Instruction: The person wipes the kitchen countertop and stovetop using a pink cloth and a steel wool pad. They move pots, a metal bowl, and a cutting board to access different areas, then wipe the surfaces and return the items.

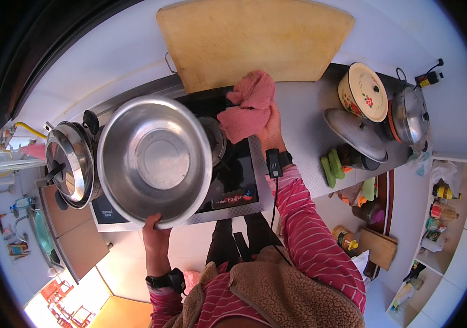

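Note:
My left hand (156,238) grips the near rim of a wide stainless steel basin (151,205), thumb over the edge. The basin is tilted so I look into its bare inside, and it covers the left part of a black glass gas cooktop (237,172). In my right hand (271,127) is a bunched pink cloth (245,119), over the cooktop's back right part, its fingers partly hidden by the folds. Just left of the cloth a burner (216,139) shows, partly behind the basin. I cannot tell whether the cloth touches the cooktop.
A large wooden board (258,37) leans against the wall behind. A lidded pot (67,164) stands left of the basin. On the metal counter (295,110) at right are cucumbers (332,167), a metal lid (354,133), a floral enamel pot (364,94) and another lidded pot (409,115).

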{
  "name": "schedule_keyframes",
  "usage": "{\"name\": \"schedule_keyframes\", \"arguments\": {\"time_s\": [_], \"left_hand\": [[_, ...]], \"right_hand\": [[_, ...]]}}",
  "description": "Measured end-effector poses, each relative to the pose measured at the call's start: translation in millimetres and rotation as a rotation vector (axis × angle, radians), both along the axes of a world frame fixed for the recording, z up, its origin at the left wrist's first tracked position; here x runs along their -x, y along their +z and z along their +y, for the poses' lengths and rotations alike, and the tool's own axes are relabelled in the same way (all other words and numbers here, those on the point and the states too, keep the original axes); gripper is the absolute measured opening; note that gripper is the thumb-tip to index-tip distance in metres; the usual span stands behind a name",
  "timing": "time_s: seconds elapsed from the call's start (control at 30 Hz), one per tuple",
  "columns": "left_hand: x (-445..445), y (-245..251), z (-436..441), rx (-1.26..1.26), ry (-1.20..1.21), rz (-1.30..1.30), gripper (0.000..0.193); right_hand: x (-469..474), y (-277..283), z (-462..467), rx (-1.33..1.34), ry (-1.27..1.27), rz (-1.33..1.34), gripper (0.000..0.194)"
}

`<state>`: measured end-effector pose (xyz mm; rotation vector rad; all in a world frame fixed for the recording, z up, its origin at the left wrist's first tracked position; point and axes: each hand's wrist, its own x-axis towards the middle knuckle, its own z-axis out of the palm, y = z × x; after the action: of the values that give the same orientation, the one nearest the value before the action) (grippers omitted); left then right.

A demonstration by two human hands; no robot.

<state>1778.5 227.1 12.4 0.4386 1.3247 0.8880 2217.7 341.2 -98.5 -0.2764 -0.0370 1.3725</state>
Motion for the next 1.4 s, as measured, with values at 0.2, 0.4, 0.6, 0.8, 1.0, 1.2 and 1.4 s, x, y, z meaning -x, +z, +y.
{"name": "schedule_keyframes", "arguments": {"time_s": [0.2,0.4,0.6,0.8,1.0,1.2,1.4], "left_hand": [[45,20,-53,0.009,0.000,0.092,0.017],[70,21,-101,0.058,0.027,0.096,0.027],[91,11,-135,-0.109,-0.032,0.394,0.021],[116,7,-160,-0.208,-0.117,0.576,0.022],[122,5,-165,-0.236,-0.146,0.638,0.024],[117,15,-169,-0.451,-0.385,0.896,0.025],[106,26,-172,0.122,0.246,0.161,0.011]], "right_hand": [[12,0,4,-0.171,0.134,-0.036,0.047],[67,33,23,0.009,0.152,-0.185,0.046],[57,54,-8,0.069,-0.172,-0.961,0.053],[-63,55,-97,0.415,0.023,-1.180,0.060],[-22,46,-139,0.806,-0.148,-2.775,0.067],[91,21,-105,0.671,0.319,-1.803,0.059],[98,-21,-58,0.626,0.143,-2.086,0.044]]}}
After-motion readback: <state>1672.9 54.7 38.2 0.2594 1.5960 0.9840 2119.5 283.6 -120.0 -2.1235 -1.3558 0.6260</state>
